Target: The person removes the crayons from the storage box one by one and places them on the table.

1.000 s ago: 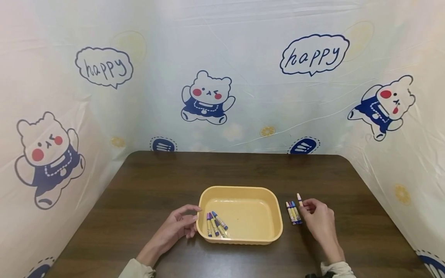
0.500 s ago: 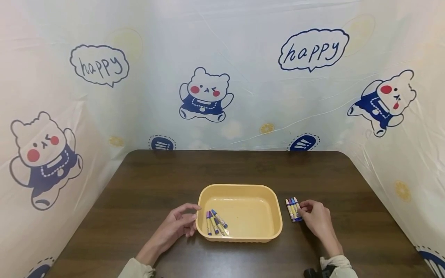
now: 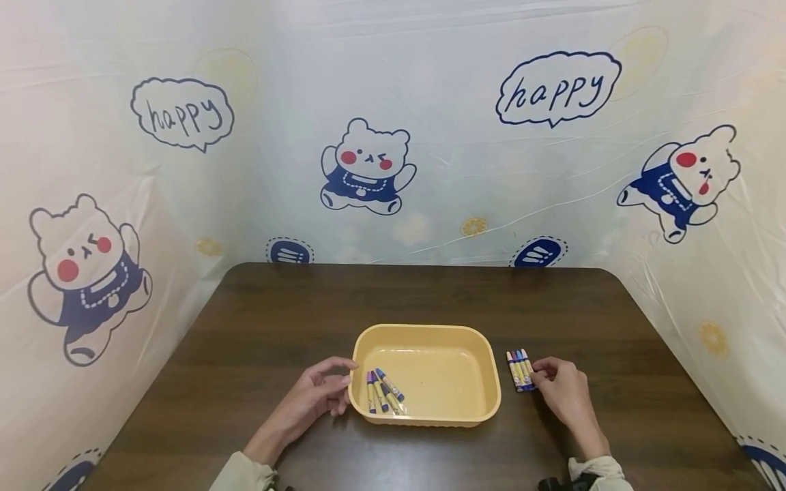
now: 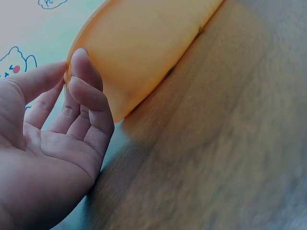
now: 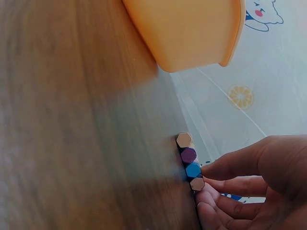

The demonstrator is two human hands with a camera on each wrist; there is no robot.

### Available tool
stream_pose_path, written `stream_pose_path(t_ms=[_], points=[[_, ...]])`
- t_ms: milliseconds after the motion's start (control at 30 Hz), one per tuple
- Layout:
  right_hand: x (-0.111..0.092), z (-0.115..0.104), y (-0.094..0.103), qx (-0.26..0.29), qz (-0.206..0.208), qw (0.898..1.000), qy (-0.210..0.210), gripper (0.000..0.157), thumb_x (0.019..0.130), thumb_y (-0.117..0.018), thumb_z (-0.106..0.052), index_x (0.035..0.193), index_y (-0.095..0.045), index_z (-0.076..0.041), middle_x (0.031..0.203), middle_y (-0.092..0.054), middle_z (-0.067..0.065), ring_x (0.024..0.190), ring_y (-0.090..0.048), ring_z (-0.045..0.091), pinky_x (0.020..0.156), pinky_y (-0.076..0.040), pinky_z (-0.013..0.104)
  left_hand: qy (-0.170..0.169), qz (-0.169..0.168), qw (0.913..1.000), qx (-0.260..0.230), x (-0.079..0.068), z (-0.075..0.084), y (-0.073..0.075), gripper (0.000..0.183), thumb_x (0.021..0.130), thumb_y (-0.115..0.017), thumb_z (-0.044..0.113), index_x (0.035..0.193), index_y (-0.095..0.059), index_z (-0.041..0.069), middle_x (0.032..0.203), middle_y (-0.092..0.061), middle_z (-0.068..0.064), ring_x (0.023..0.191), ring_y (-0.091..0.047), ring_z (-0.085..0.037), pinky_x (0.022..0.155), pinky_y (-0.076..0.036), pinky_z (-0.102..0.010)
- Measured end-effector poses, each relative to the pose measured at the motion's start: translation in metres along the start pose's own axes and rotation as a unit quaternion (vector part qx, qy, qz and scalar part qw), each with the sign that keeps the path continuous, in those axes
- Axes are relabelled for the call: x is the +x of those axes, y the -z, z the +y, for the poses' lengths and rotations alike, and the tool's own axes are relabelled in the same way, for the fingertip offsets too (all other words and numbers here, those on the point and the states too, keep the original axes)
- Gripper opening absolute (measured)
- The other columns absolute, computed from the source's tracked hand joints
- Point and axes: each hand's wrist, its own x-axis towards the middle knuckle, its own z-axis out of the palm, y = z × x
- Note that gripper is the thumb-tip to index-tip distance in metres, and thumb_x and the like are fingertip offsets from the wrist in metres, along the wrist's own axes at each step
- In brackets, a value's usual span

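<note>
A yellow plastic basin (image 3: pixel 436 385) stands on the table, with several paper-wrapped crayons (image 3: pixel 377 397) lying in its left part. My left hand (image 3: pixel 316 394) holds the basin's left rim, thumb and fingertips at the edge; the left wrist view shows the hand (image 4: pixel 62 139) against the basin's outer wall (image 4: pixel 144 43). Right of the basin, several crayons (image 3: pixel 516 372) lie side by side in a tidy row. My right hand (image 3: pixel 566 394) pinches the rightmost crayon (image 5: pixel 197 184), pale-ended, beside a blue one (image 5: pixel 193 169); its fingers hide part of that crayon.
The dark wood-grain table (image 3: pixel 417 293) has rounded far corners. A pale curtain (image 3: pixel 442 136) printed with bears and "happy" bubbles encloses it at the back and sides.
The pale-tipped crayon in my right hand has come down and left, into line at the row's right end. My left hand stays at the basin rim.
</note>
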Motion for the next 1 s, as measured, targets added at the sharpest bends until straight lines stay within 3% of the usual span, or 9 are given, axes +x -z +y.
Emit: stream_pose_path(t_ms=[1000], points=[[-0.0044, -0.0042, 0.0006, -0.006, -0.003, 1.0, -0.005, 0.016, 0.086, -0.07, -0.013, 0.096, -0.074, -0.001, 0.08, -0.069, 0.002, 0.073, -0.059, 0.015, 0.064, -0.045, 0.032, 0.001, 0.002, 1.0, 0.0, 0.0002, 0.0005, 0.0, 0.032, 0.101, -0.057, 0.012, 0.13, -0.052, 0.0, 0.077, -0.067, -0.003, 0.065, -0.06, -0.012, 0.057, -0.05, -0.024]])
